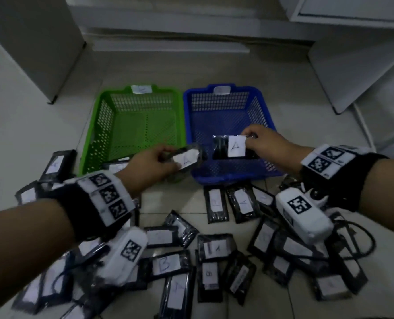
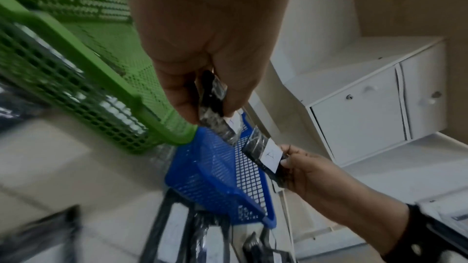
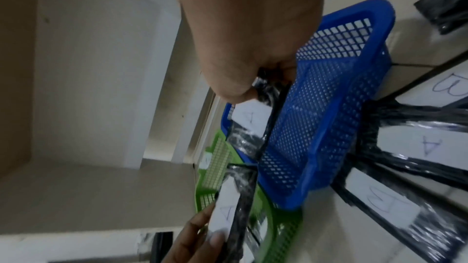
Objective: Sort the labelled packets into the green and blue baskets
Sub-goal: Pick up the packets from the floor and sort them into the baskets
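The green basket (image 1: pixel 143 102) and the blue basket (image 1: pixel 219 101) stand side by side on the tiled floor. My left hand (image 1: pixel 168 155) pinches a black packet labelled A (image 1: pixel 186 158) over the gap between their near corners. My right hand (image 1: pixel 249 137) pinches the end of another packet labelled A (image 1: pixel 235 146), held flat just inside the blue basket. In the left wrist view my left hand (image 2: pixel 210 107) pinches its packet (image 2: pixel 215 119) edge-on, above the blue basket's corner (image 2: pixel 210 167). In the right wrist view my right hand (image 3: pixel 253 87) holds its packet (image 3: pixel 250 119) beside the blue mesh wall (image 3: pixel 329 107).
Several black packets with white A and B labels (image 1: pixel 168 264) lie scattered on the floor in front of the baskets and under my forearms. One packet (image 1: pixel 115 166) shows at the green basket's near corner. White cabinets (image 1: pixel 352 65) stand behind and to both sides.
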